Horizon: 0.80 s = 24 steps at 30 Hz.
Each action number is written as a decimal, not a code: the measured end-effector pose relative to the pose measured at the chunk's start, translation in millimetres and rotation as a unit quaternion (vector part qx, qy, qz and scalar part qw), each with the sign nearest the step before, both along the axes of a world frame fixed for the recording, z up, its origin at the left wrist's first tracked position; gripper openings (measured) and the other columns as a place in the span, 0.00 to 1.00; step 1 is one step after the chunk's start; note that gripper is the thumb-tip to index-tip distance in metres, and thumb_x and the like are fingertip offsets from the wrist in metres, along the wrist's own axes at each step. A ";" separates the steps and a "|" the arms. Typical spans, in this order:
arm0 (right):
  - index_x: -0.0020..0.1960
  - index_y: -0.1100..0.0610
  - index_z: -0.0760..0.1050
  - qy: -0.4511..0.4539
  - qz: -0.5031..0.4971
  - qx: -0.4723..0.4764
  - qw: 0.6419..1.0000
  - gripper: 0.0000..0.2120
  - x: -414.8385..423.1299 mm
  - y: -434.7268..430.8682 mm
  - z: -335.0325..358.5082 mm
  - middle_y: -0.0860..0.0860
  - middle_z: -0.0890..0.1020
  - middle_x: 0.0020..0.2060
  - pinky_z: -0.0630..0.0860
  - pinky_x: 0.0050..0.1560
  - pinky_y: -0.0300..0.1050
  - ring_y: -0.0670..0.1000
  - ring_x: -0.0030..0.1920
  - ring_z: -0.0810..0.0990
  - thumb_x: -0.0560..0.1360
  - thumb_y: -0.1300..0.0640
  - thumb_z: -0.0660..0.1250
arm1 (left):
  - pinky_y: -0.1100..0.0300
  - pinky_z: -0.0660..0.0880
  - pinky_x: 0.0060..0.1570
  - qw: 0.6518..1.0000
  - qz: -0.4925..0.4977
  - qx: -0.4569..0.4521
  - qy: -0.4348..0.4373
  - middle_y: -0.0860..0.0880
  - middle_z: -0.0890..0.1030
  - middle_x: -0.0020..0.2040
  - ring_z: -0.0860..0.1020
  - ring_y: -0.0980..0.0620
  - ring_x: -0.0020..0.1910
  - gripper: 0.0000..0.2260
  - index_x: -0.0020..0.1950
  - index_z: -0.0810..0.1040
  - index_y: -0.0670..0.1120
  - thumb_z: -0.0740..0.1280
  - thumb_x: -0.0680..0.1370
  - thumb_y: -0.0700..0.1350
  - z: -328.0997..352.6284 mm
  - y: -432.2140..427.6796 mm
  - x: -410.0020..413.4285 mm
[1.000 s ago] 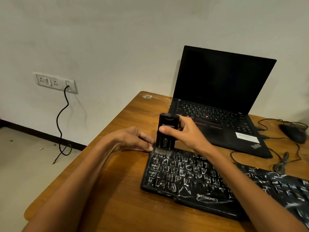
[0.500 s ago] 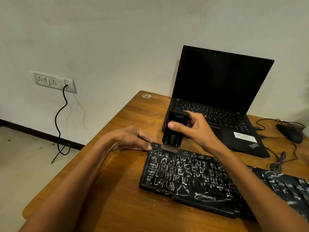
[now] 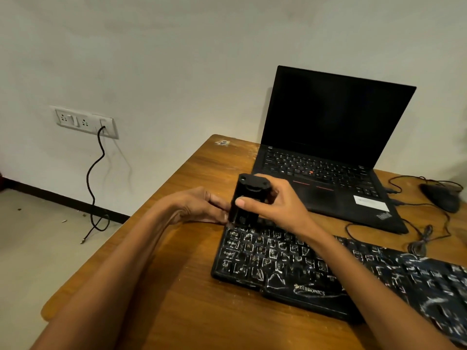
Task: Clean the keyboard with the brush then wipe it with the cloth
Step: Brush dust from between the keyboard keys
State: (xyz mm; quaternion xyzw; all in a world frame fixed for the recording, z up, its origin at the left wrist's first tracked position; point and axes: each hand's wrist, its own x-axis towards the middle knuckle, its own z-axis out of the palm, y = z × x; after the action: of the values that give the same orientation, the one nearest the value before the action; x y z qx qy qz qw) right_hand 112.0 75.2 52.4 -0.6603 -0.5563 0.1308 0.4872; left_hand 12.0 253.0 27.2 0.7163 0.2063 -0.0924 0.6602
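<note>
Brush (image 3: 252, 185) back at keyboard (image 3: 278, 263) corner; right hand (image 3: 280, 205) fingers grasping it; left hand (image 3: 197, 205) fingers extended against keyboard.

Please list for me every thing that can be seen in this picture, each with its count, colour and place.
keyboard: one, black with white smears, front of table
brush: one, black, at keyboard's far left corner
laptop: one, black, open, behind keyboard
mouse: one, black, far right of table
cables: black, on table right of laptop
table: one, brown wood
socket panel: one, white, on wall at left
cord: one, black, hangs from socket panel to floor
left hand: one, beside brush, fingertips hidden behind it
right hand: one, grips brush
</note>
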 end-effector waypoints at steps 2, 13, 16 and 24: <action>0.42 0.50 0.76 -0.018 -0.003 -0.026 0.999 0.07 8.1 -8.2 5.4 0.43 0.79 0.34 0.71 0.40 0.31 0.41 0.37 0.77 0.68 0.54 0.73 | 0.62 0.78 0.50 1.000 0.008 -0.008 0.005 0.41 0.82 0.53 0.81 0.49 0.50 0.16 0.56 0.78 0.37 0.68 0.69 0.29 0.7 -0.5 1.2; 0.45 0.54 0.78 -0.064 0.019 -0.072 0.995 0.13 -0.8 -5.4 12.7 0.49 0.80 0.37 0.73 0.39 0.36 0.45 0.38 0.78 0.65 0.48 0.74 | 0.61 0.78 0.51 1.000 0.001 0.005 0.007 0.42 0.82 0.51 0.81 0.47 0.51 0.12 0.50 0.81 0.40 0.68 0.70 0.29 0.3 -1.6 1.4; 0.44 0.51 0.78 -0.050 0.014 -0.068 0.996 0.08 5.7 -10.7 23.9 0.48 0.80 0.36 0.73 0.40 0.34 0.45 0.38 0.78 0.67 0.53 0.74 | 0.61 0.78 0.51 1.000 0.005 0.002 0.011 0.41 0.82 0.54 0.80 0.47 0.51 0.15 0.55 0.79 0.38 0.69 0.69 0.29 1.6 -0.6 2.1; 0.49 0.56 0.78 -0.040 -0.018 -0.080 0.996 0.18 2.1 -21.7 11.9 0.51 0.82 0.41 0.75 0.41 0.35 0.46 0.42 0.80 0.64 0.47 0.74 | 0.62 0.78 0.50 1.000 0.004 0.026 0.001 0.43 0.82 0.52 0.81 0.50 0.49 0.11 0.50 0.81 0.41 0.68 0.70 0.31 7.4 -8.0 -3.6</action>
State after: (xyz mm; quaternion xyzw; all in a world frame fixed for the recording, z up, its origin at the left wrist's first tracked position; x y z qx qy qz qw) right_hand 114.0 53.5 64.2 -0.7121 -0.5506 0.1398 0.4126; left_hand 8.4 244.9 34.6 0.7320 0.2127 -0.0851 0.6417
